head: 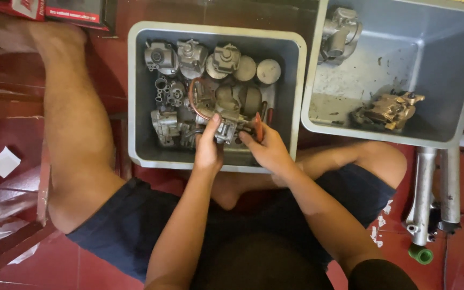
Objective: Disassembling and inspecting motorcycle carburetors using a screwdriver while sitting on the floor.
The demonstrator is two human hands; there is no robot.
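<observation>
Head view, looking straight down on a person seated on a red floor, dark shorts filling the bottom edge. Left hand is closed around the near side of a small grey metal carburettor, thumb up along its flank. Right hand is wrapped round a red-handled tool whose tip is hidden behind the carburettor — what kind of tool it is cannot be made out. The carburettor is held just above the near end of the grey plastic tub, over the heap of similar castings that fills it; individual parts in the heap overlap and are hard to separate by eye. Beside it on the right, touching or nearly so, a second grey tub holds a brass-coloured casting and another grey part against its far-left wall. Two metal tubes lie right, partly cut off. Red cartons sit at the top edge — only slivers show.
</observation>
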